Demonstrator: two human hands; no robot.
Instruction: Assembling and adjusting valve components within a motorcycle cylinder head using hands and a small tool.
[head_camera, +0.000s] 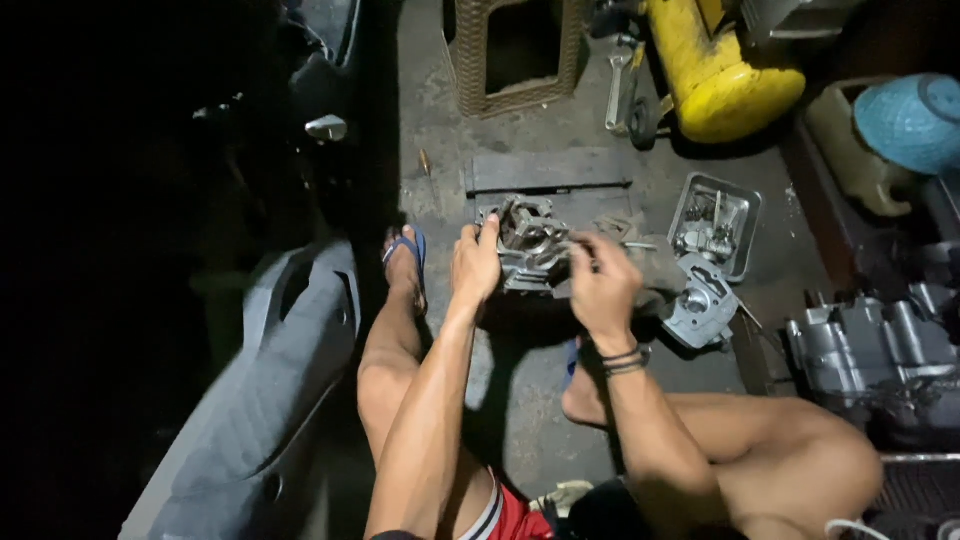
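Observation:
A grey metal engine part (525, 245), like a cylinder head, sits on the concrete floor in front of me. My left hand (476, 264) grips its left side. My right hand (603, 283) is on its right side, fingers curled over the top edge beside a dirty rag (655, 262). Whether the right hand pinches a small piece, I cannot tell. A thin metal rod (640, 245) pokes out just past my right fingers.
A metal tray (716, 222) of small parts lies to the right, a round engine cover (700, 305) below it. A yellow air tank (712, 70) and wicker stool (512, 55) stand behind. An engine block (875, 345) sits far right. A grey scooter panel (270, 380) lies at left.

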